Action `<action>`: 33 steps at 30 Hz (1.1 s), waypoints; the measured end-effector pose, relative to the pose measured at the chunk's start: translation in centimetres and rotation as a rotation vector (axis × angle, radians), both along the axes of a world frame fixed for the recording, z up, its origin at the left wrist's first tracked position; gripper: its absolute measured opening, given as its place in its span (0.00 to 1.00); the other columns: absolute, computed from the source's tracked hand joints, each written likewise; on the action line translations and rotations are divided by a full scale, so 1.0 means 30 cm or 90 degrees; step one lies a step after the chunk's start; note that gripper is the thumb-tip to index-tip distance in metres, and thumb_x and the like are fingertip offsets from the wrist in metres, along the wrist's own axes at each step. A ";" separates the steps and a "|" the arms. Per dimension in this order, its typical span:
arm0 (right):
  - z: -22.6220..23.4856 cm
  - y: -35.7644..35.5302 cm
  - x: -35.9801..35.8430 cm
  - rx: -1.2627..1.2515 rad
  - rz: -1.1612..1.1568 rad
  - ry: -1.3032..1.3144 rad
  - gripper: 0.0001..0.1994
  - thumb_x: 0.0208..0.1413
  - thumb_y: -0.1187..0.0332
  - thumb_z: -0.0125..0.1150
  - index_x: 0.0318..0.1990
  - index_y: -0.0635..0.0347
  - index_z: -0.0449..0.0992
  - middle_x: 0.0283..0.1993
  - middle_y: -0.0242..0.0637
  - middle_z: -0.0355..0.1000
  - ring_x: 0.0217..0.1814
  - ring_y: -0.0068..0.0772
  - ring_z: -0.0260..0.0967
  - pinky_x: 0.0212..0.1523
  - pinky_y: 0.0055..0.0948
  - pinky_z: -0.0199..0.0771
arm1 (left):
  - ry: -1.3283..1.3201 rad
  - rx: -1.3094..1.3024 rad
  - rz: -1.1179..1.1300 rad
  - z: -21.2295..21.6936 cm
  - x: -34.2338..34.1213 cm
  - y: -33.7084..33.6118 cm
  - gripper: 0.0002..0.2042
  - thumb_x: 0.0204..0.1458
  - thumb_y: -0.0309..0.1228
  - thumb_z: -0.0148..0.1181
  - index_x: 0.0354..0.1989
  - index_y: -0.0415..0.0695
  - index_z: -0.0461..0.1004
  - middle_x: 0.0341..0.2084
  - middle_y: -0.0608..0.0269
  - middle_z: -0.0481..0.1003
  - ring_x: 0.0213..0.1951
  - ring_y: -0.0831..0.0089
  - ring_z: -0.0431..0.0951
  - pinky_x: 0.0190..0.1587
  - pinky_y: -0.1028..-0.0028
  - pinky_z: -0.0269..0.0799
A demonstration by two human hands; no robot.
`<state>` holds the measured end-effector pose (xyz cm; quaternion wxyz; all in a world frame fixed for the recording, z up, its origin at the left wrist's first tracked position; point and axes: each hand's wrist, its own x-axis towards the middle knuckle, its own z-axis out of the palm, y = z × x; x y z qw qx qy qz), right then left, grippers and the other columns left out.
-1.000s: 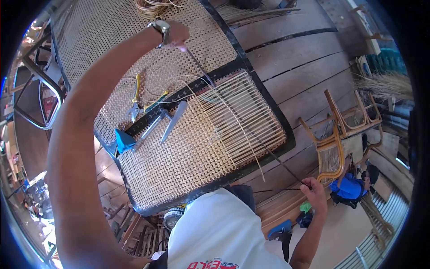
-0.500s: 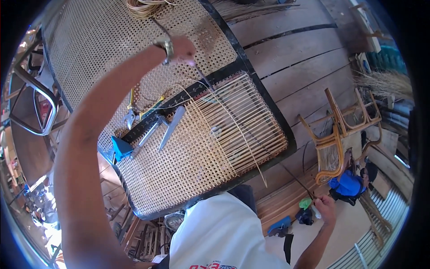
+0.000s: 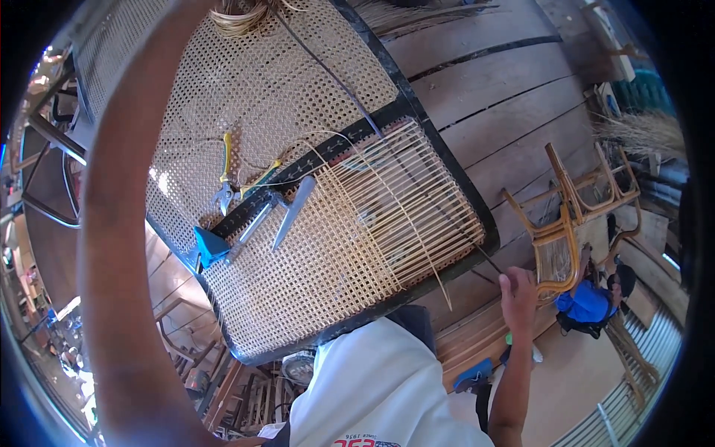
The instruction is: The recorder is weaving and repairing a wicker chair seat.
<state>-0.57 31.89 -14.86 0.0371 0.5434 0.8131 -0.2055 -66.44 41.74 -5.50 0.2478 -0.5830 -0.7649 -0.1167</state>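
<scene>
A woven cane panel in a black frame [image 3: 488,232] lies before me, its left part closely woven. Loose parallel cane strands [image 3: 439,223] span its right part. A long thin dark rod [image 3: 320,63] slants through these strands and comes out past the frame's lower right edge. There my right hand [image 3: 519,294] has its thumb and fingers closed at the rod's end. My left forearm [image 3: 123,223] stretches up to the top edge, and its hand lies out of the picture. One pale cane strand [image 3: 395,205] crosses the parallel ones and sticks out below the frame.
Yellow-handled pliers [image 3: 226,167], a grey hinged tool [image 3: 294,212] and a blue wedge-shaped piece [image 3: 211,246] rest around the frame's upper left bar. A cane coil [image 3: 242,22] sits at the top. At the right are a rattan chair [image 3: 557,242] and a person in blue [image 3: 592,302].
My left hand has moved up and out of view, and the rod now reaches the top edge. My right hand has risen closer to the frame's corner, with the rod's end drawn nearer the frame.
</scene>
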 end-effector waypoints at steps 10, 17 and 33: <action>-0.089 -0.312 -0.104 -0.289 -0.231 0.198 0.16 0.64 0.62 0.60 0.51 0.66 0.72 0.44 0.40 0.73 0.37 0.25 0.71 0.37 0.26 0.73 | -0.444 -0.739 -0.006 -0.470 0.338 -0.391 0.32 0.51 0.58 0.66 0.55 0.44 0.74 0.46 0.50 0.78 0.50 0.60 0.78 0.52 0.60 0.75; -0.153 -0.321 -0.160 -0.404 -0.441 0.384 0.16 0.66 0.58 0.60 0.49 0.64 0.73 0.31 0.29 0.73 0.30 0.18 0.66 0.32 0.18 0.68 | -0.480 -0.675 -0.038 -0.664 0.325 -0.388 0.16 0.60 0.41 0.61 0.50 0.43 0.76 0.37 0.53 0.79 0.40 0.66 0.81 0.40 0.64 0.76; -0.146 -0.320 -0.187 -0.427 -0.318 0.235 0.14 0.66 0.63 0.59 0.34 0.66 0.76 0.25 0.32 0.71 0.27 0.21 0.66 0.30 0.25 0.69 | -0.383 -0.686 -0.094 -0.237 0.177 -0.377 0.18 0.57 0.49 0.64 0.32 0.44 0.81 0.20 0.69 0.74 0.22 0.77 0.72 0.28 0.71 0.69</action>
